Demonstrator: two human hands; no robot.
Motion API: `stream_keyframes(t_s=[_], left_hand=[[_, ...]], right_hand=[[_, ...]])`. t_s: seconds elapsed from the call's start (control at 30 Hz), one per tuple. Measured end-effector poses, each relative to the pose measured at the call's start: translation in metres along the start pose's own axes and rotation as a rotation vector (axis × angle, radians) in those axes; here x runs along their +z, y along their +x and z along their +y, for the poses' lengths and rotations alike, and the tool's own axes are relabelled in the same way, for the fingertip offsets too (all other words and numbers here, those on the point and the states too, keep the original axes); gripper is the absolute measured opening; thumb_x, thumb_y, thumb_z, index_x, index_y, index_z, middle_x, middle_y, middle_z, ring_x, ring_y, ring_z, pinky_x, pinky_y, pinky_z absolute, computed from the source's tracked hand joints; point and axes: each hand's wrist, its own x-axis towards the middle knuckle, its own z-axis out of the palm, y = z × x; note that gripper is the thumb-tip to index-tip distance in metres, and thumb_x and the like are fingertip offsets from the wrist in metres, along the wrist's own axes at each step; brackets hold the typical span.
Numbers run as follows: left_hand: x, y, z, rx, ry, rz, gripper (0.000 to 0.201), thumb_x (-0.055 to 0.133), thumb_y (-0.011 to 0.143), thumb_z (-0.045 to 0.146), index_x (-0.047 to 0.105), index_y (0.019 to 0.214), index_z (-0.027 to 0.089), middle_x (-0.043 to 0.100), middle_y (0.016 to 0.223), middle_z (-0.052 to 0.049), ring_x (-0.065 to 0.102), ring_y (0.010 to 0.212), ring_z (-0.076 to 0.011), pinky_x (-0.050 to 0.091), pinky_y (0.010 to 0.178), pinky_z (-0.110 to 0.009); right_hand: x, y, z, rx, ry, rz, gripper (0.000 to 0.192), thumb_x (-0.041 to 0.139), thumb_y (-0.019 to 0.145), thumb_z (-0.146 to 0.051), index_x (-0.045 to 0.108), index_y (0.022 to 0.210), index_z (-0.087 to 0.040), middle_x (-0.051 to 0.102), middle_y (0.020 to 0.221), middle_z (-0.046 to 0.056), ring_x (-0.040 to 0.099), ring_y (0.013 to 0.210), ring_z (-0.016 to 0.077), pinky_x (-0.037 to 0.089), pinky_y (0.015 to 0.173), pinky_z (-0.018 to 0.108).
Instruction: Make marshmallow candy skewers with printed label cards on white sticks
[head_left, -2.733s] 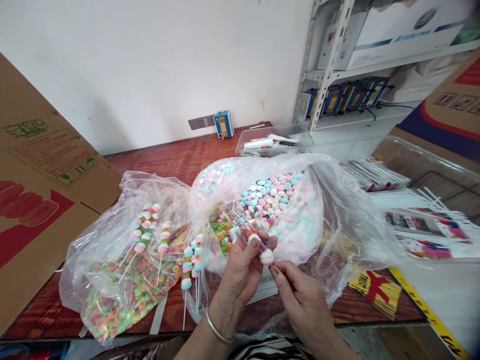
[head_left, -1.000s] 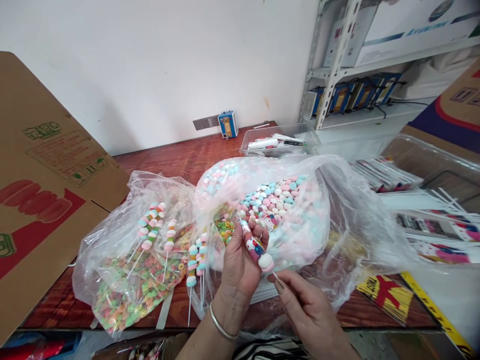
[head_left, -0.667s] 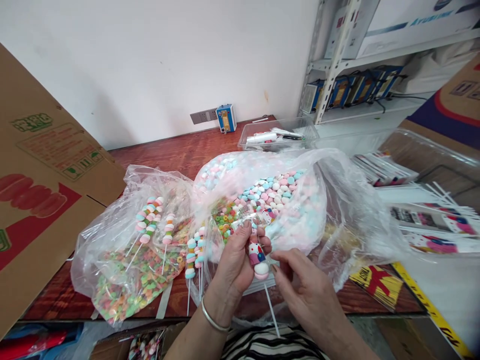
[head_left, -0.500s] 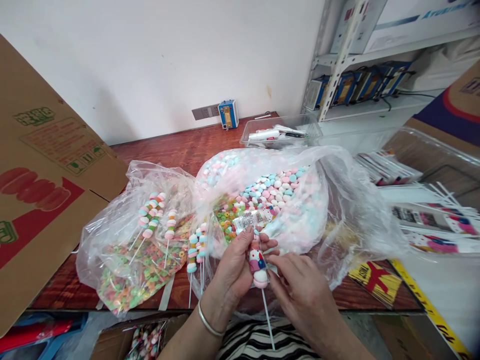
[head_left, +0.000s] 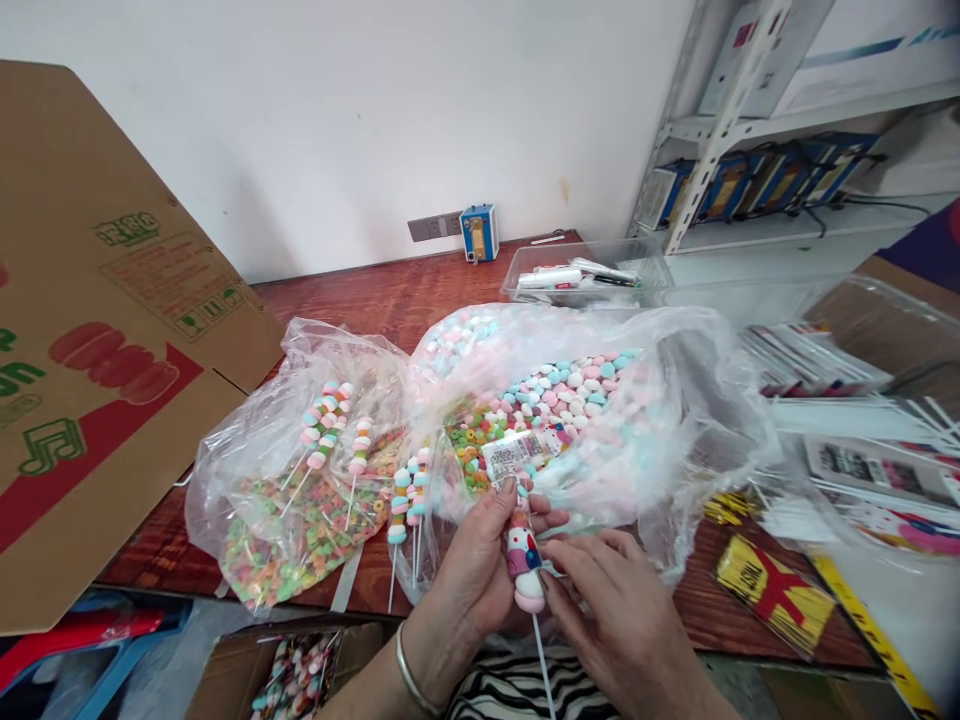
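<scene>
My left hand (head_left: 476, 560) is closed around a marshmallow skewer (head_left: 529, 592) with a white stick pointing down toward me. A printed plastic wrapper (head_left: 523, 550) covers its upper part, while the pink and white marshmallows at the bottom show bare. My right hand (head_left: 611, 590) pinches the wrapper's right edge between thumb and fingers. Behind the hands, an open clear bag (head_left: 675, 470) holds pink, white and blue marshmallows (head_left: 577, 380) and colourful ring candies (head_left: 465, 440). Several finished marshmallow skewers (head_left: 327, 425) lie on the left bag and between the bags.
Left stands a big cardboard box (head_left: 142, 280); below the table edge, another box (head_left: 232, 675) holds skewers. A bag of ring candies (head_left: 292, 530) lies left. Right are yellow twist ties (head_left: 776, 595) and clear bins with printed wrappers (head_left: 877, 470). A plastic tray (head_left: 517, 290) sits at the back.
The view has swung slightly left, so everything sits further right in the picture. Both hands stay on the skewer and wrapper, with little visible change in grip.
</scene>
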Motion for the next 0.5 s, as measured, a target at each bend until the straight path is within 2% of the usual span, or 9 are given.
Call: stream_keyframes(t_s=[0.17,0.4,0.5], left_hand=[[0.001,-0.002,0.004,0.025,-0.011,-0.018,0.028,0.072,0.079,0.033,0.062,0.096,0.013,0.068,0.079,-0.006,0.07,0.081,-0.0228,0.054,0.079,-0.038],[0.007,-0.009,0.01,0.009,-0.01,0.016,0.026,0.077,0.074,0.032,0.061,0.079,0.013,0.067,0.077,-0.006,0.069,0.078,-0.0206,0.054,0.076,-0.032],[0.005,-0.013,0.011,-0.004,-0.031,0.007,0.025,0.077,0.074,0.031,0.06,0.081,0.014,0.066,0.075,-0.005,0.069,0.075,-0.0195,0.054,0.073,-0.031]], right_hand=[[0.002,0.009,0.001,-0.055,-0.004,-0.017,0.014,0.049,0.094,-0.01,0.059,0.102,-0.016,0.068,0.085,0.005,0.062,0.079,0.0182,0.041,0.077,0.037],[0.011,0.014,0.0,-0.068,-0.009,0.016,0.013,0.047,0.092,-0.007,0.055,0.091,-0.018,0.062,0.076,0.002,0.058,0.071,0.0172,0.044,0.075,0.036],[0.01,0.013,-0.001,-0.092,0.023,0.014,0.013,0.048,0.09,-0.005,0.054,0.091,-0.017,0.061,0.075,0.002,0.057,0.07,0.0173,0.045,0.075,0.036]])
